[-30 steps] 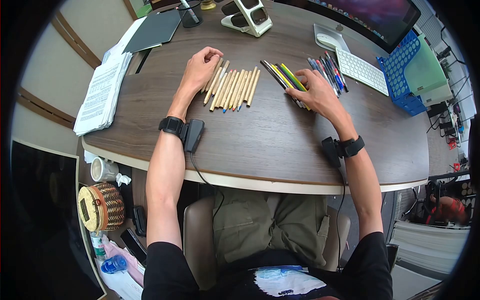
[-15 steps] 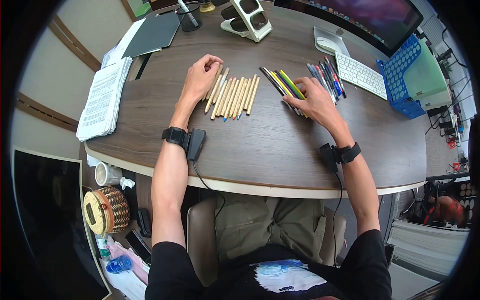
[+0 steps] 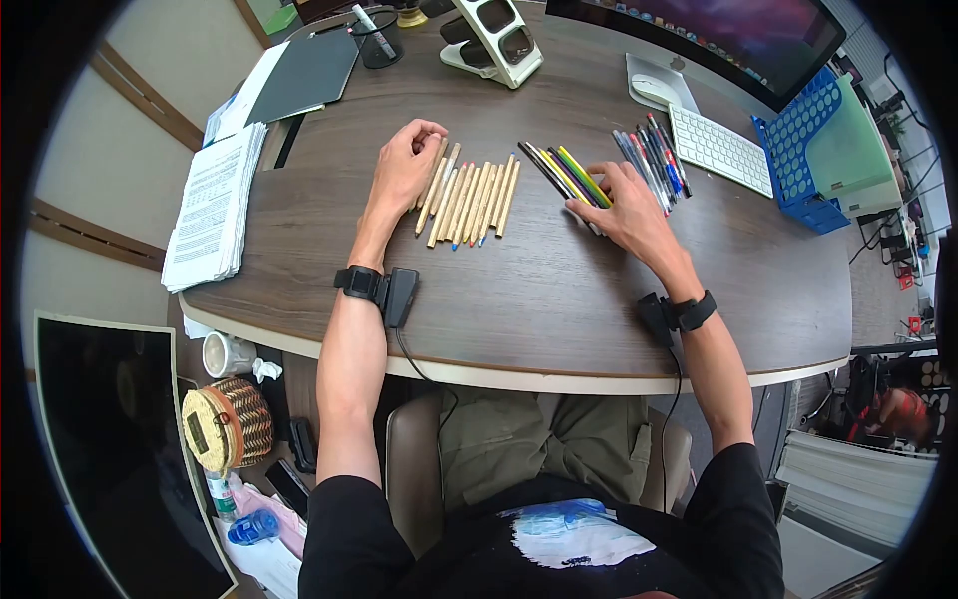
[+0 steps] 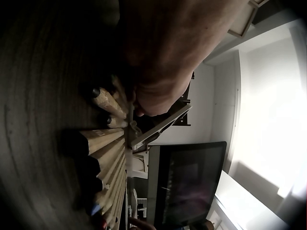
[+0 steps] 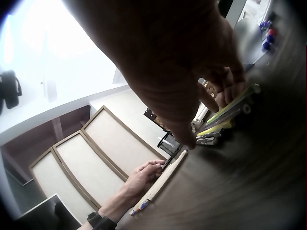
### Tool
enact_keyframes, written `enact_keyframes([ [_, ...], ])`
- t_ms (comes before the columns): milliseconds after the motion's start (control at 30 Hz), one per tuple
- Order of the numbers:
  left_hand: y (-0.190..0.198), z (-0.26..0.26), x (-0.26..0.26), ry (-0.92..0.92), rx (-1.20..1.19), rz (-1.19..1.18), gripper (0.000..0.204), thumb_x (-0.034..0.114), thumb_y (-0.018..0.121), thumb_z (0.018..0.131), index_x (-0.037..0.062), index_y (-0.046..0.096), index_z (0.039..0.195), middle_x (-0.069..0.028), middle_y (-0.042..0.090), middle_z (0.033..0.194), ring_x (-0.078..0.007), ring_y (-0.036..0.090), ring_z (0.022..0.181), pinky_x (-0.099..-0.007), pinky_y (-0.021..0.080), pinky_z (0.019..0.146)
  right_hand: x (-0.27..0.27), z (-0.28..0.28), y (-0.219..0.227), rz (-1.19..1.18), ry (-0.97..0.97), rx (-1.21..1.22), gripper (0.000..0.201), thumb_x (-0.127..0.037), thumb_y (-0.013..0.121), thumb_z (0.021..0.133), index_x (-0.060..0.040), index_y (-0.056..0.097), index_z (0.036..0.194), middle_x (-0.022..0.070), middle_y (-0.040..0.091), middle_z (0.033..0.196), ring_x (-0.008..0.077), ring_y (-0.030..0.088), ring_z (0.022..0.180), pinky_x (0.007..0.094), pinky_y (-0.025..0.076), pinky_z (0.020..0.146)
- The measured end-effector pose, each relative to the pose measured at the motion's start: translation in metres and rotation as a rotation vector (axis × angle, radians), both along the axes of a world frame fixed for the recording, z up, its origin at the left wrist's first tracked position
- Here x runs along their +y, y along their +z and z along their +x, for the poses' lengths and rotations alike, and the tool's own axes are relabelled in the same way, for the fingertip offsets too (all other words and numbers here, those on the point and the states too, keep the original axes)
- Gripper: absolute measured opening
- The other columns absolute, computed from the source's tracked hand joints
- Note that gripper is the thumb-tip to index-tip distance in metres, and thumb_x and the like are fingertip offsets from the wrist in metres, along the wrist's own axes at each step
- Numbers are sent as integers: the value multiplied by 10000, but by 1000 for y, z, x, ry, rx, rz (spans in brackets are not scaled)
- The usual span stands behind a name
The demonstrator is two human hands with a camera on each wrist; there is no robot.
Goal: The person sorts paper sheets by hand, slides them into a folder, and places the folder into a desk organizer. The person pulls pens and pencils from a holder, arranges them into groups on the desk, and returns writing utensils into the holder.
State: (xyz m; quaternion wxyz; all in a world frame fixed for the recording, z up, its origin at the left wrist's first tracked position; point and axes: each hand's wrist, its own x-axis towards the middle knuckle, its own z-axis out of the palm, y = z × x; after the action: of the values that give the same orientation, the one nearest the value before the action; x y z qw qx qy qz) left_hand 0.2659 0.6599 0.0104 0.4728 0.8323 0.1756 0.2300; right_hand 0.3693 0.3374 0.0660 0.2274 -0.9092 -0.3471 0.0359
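We have two sets of pencils on the tabletop. The wooden pencils lie side by side in a row, and the painted pencils lie in a tighter bunch at about 3 o'clock from them, a little apart.

Our left hand sits at the 9 o'clock end of the wooden row, fingers curled round the outermost pencil there. Our right hand lies on the painted bunch, fingers bent a little and pressing on the pencils; we cannot tell if it grips one.

We think pencils are light, stiff and thin. They are round, so they may roll and slip off if pushed. The tips can snap. It is best to pinch one near its middle with finger and thumb, or to slide a few at once with flat fingers.
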Motion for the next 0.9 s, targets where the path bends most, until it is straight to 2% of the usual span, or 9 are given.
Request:
enact_keyframes([
  [267, 0, 0, -1, 1, -11, 0, 263, 248, 613, 1043, 39, 741, 1137, -52, 683, 892, -162, 624, 844, -339, 528, 807, -2, -4, 6, 9, -2, 24, 614, -454, 806, 929, -15, 669, 1335, 165, 624, 1093, 299, 645, 1010, 435, 543, 893],
  [367, 2, -1, -1, 3, 0, -11, 263, 245, 612, 1045, 34, 740, 1136, -49, 679, 895, -159, 618, 842, -337, 526, 808, -5, -7, 10, 37, 6, 50, 579, -415, 776, 963, -6, 656, 1355, 174, 633, 1183, 311, 654, 1075, 444, 546, 941],
  [433, 0, 0, -1, 0, -6, -31, 263, 243, 610, 1045, 32, 739, 1134, -47, 676, 898, -158, 614, 837, -337, 525, 808, -13, -12, 5, 87, 149, -104, 607, -383, 758, 981, 5, 609, 1423, 195, 600, 1397, 357, 616, 1286, 460, 519, 1080],
  [467, 0, 0, 0, 0, -5, -32, 263, 243, 610, 1045, 32, 739, 1134, -47, 676, 898, -158, 614, 837, -337, 525, 808, -17, -16, 4, 86, 149, -103, 607, -383, 758, 981, 5, 609, 1423, 195, 600, 1397, 357, 616, 1286, 460, 519, 1080],
  [533, 0, 0, 1, -9, 22, 9, 262, 249, 607, 1062, 54, 743, 1172, -43, 734, 950, -148, 665, 895, -343, 542, 851, -24, -24, 3, -25, 328, -182, 740, -472, 718, 998, -2, 516, 1534, 205, 458, 1621, 386, 435, 1516, 481, 401, 1245],
  [567, 0, 0, 1, -11, 22, 8, 262, 249, 607, 1062, 54, 743, 1172, -43, 734, 950, -148, 665, 895, -343, 542, 851, -27, -27, 3, -26, 326, -181, 740, -472, 718, 998, -2, 516, 1534, 205, 458, 1621, 386, 435, 1516, 481, 401, 1245],
  [633, 0, 0, 1, -13, 16, 12, 261, 247, 609, 1061, 52, 743, 1171, -43, 734, 950, -147, 666, 896, -343, 543, 850, -31, -32, 3, -204, 415, -290, 884, -599, 659, 994, -18, 417, 1615, 208, 351, 1702, 379, 288, 1600, 483, 289, 1318],
  [667, 0, -1, 1, -16, 18, 11, 261, 247, 609, 1061, 52, 743, 1171, -43, 734, 950, -147, 666, 896, -343, 543, 850, -32, -30, 2, -251, 422, -292, 960, -687, 584, 996, -11, 365, 1641, 207, 313, 1722, 374, 256, 1611, 485, 245, 1335],
  [900, 0, 0, 1, -4, 37, 17, 255, 242, 608, 1063, 57, 745, 1172, -44, 739, 959, -148, 672, 908, -342, 545, 859, -35, -26, -4, -320, 411, -311, 1054, -752, 523, 990, 23, 280, 1663, 218, 288, 1729, 374, 240, 1617, 476, 237, 1339],
])
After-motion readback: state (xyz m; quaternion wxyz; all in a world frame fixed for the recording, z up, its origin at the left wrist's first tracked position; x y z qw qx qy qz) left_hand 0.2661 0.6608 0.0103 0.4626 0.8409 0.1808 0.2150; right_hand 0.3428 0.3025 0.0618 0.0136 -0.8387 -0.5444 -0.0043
